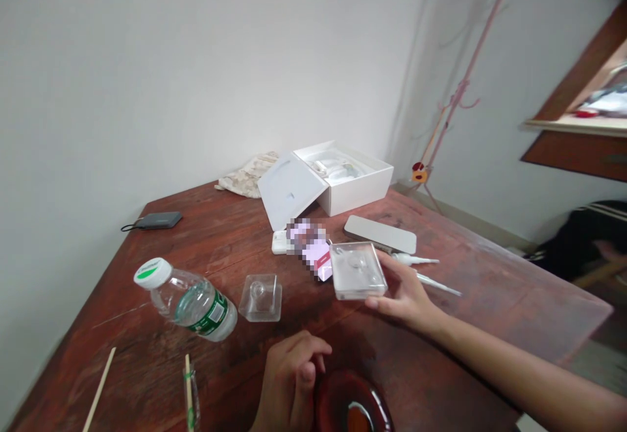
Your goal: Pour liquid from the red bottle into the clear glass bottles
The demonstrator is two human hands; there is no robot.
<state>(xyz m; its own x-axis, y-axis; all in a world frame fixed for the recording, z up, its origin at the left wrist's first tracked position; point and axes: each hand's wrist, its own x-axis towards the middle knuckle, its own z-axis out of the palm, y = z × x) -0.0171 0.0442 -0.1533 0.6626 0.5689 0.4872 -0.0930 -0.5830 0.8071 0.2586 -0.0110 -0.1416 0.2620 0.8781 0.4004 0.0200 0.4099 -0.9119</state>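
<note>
Right hand (404, 293): thumb and fingers clamped on the clear plastic box (359, 272), right beside the phone (313, 250)!
Left hand (292, 374): loosely curled, thumb and fingertips apart, near the clear plastic tray (262, 300).
Water bottle (193, 306): green label (208, 317), barcode (215, 314) showing, cap (153, 273) lettering too blurred to read!
Phone screen: red patch, rest blurred.

Clear square box (359, 271) (edge gripped)

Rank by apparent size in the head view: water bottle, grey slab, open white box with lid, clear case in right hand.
1. Open white box with lid
2. Water bottle
3. Clear case in right hand
4. Grey slab
</note>
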